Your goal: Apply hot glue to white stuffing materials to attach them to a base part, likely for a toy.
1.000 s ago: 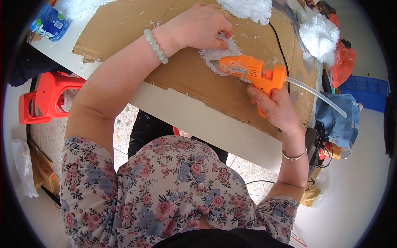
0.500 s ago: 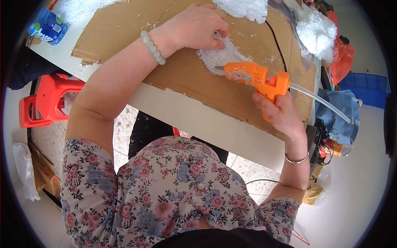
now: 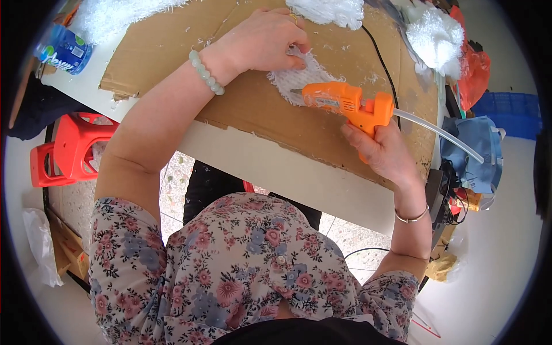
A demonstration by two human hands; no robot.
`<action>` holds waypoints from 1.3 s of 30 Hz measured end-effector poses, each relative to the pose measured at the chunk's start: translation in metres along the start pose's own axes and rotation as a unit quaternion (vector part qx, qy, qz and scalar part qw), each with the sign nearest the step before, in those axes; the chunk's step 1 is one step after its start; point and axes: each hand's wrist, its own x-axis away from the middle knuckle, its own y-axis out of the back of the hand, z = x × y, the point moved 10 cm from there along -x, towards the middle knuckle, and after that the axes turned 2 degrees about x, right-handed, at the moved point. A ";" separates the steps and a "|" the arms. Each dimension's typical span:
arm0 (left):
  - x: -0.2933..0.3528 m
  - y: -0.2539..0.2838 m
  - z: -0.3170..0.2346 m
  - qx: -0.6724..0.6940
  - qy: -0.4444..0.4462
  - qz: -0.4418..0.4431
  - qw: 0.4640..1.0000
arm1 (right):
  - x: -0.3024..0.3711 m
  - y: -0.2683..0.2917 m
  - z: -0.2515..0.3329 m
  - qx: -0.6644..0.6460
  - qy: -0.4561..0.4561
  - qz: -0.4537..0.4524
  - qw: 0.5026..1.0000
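Note:
An orange hot glue gun [image 3: 345,100] sits in the grip of my right hand [image 3: 385,149], its nozzle pointing left. A long pale glue stick [image 3: 443,133] juts out of its back end. The nozzle tip lies over the lower edge of a white fringed fabric piece [image 3: 302,76] on the cardboard; whether it touches is hard to tell. My left hand [image 3: 270,40] is closed on the upper left end of that fabric, fingers bent and thumb pressed down. Part of the fabric is hidden beneath the left hand.
A brown cardboard sheet [image 3: 253,121] covers much of the white table [image 3: 287,184]. White fluffy bundles [image 3: 434,40] lie at the far edge and right. A blue-labelled plastic jar [image 3: 66,50] stands far left. A black cord [image 3: 382,57] crosses the cardboard. Red stools [image 3: 80,146] stand left below.
Both hands, the glue gun and the fabric appear slightly further left, along with a small shift of the whole view. The grip of each hand stays the same.

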 end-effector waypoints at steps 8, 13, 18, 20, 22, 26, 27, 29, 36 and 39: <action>0.003 -0.003 0.004 0.010 0.002 -0.003 1.000 | 0.026 0.018 -0.027 -0.130 -0.098 -0.009 0.987; -0.001 -0.005 0.010 0.018 0.014 -0.004 1.000 | 0.024 0.029 -0.024 -0.297 -0.043 -0.077 0.951; -0.008 -0.013 0.021 0.050 0.016 -0.025 0.998 | 0.003 0.026 -0.030 -0.496 -0.019 -0.130 0.858; -0.011 -0.012 0.020 0.058 0.015 -0.022 0.998 | -0.011 0.021 -0.033 -0.542 0.010 -0.116 0.832; -0.010 -0.014 0.034 0.138 0.109 -0.007 0.984 | -0.023 0.019 -0.045 -0.607 0.000 -0.171 0.776; -0.005 -0.029 0.060 0.266 0.179 0.008 0.947 | -0.037 0.011 -0.066 -0.620 -0.037 -0.219 0.752; -0.002 -0.022 0.064 0.274 0.189 -0.030 0.942 | -0.038 0.009 -0.070 -0.623 -0.038 -0.219 0.750; 0.006 -0.016 0.063 0.279 0.201 -0.062 0.937 | -0.040 0.002 -0.084 -0.608 -0.067 -0.229 0.758; 0.020 -0.007 -0.005 0.093 0.041 -0.103 0.989 | -0.051 0.005 -0.108 -0.595 -0.118 -0.226 0.762; 0.017 -0.020 -0.044 -0.007 -0.043 -0.071 0.997 | -0.053 0.000 -0.111 -0.603 -0.113 -0.221 0.758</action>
